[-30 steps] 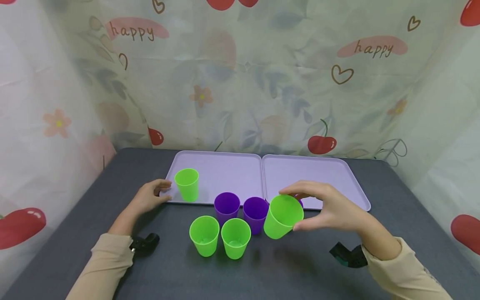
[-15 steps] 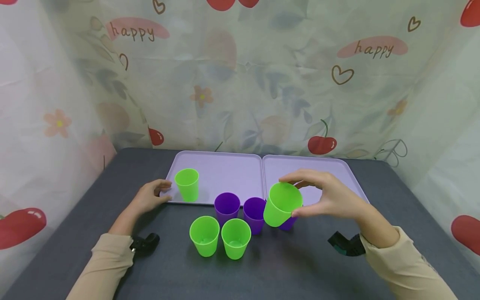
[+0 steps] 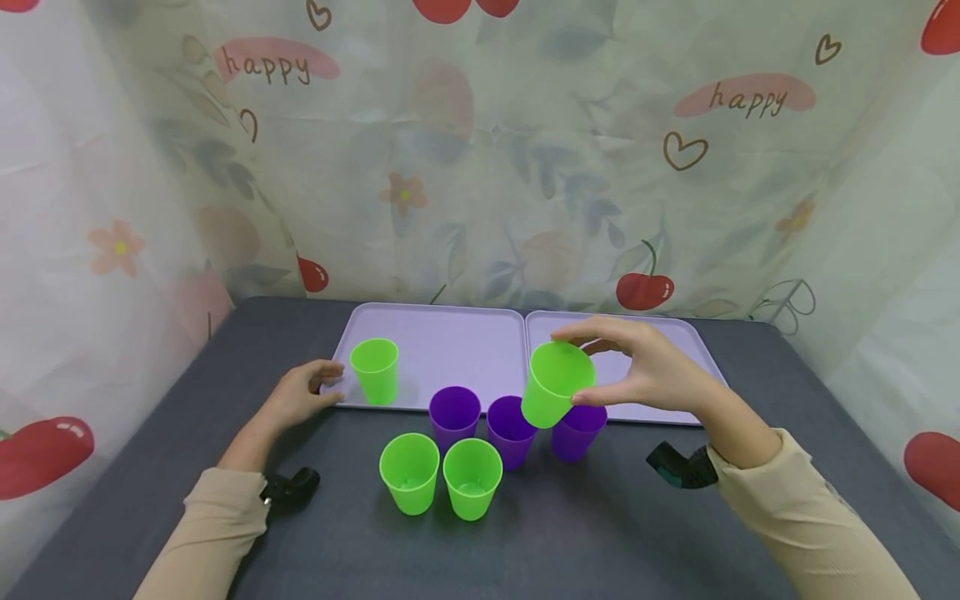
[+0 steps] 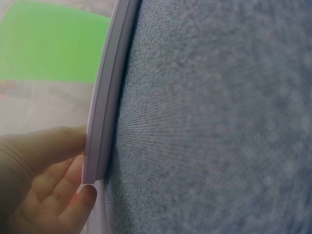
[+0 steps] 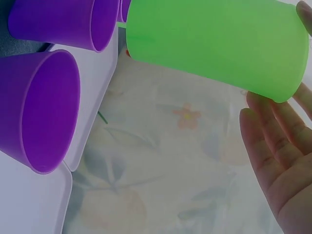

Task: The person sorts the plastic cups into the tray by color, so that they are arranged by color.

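Observation:
My right hand (image 3: 637,367) pinches a green cup (image 3: 551,396) by its rim, thumb on the near side. The cup hangs tilted above the purple cups, its side showing large in the right wrist view. At the left tray (image 3: 450,350), my left hand (image 3: 296,396) holds the front left corner, thumb and fingers about the rim (image 4: 100,122). Just right of that hand, another green cup (image 3: 377,383) stands upright on the tray. Three purple cups (image 3: 453,421) stand in a row by the trays' front edge, with two green cups (image 3: 411,479) nearer to me.
A second lilac tray (image 3: 652,412) lies against the first on its right, partly behind my right hand. Both trays sit on a dark grey table (image 3: 450,567). Patterned cloth (image 3: 480,167) hangs behind and at both sides.
My right hand has lifted the green cup up and slightly left, away from the right-hand purple cup, which now shows more fully. The left hand has stayed put.

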Demonstrator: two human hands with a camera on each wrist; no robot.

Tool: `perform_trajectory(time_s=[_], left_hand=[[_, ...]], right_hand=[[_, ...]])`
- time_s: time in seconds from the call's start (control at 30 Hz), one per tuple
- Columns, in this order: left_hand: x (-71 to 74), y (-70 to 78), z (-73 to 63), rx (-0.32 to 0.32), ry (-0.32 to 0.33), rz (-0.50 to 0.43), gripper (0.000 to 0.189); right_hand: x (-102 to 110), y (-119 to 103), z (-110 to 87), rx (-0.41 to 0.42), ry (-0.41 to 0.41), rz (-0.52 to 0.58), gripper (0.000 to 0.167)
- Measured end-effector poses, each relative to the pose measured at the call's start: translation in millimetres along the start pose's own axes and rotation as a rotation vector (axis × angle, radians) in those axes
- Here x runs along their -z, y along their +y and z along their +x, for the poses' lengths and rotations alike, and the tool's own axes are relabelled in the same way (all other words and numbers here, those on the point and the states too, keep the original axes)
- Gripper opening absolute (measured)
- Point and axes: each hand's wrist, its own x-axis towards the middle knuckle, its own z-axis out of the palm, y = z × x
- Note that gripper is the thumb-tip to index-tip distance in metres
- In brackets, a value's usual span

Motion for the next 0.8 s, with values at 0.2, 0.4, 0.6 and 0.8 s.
perform_trajectory(time_s=[0.2, 0.4, 0.6, 0.8], left_hand=[[0.1, -0.8, 0.2, 0.001, -0.004, 0.002, 0.043], [-0.1, -1.1, 0.5, 0.001, 0.001, 0.006, 0.043], [-0.9, -0.9, 1.3, 0.0, 0.004, 0.007, 0.042], [-1.2, -0.4, 1.3, -0.002, 0.007, 0.003, 0.041]], right_hand=[[-0.7, 4.0, 4.5, -0.051, -0.007, 0.0, 0.06], [-1.5, 10.8, 10.7, -0.067, 0.002, 0.004, 0.057], [-2.1, 13.9, 19.0, -0.1, 0.001, -0.013, 0.057], [-6.1, 17.6, 29.5, -0.136, -0.018, 0.013, 0.056]])
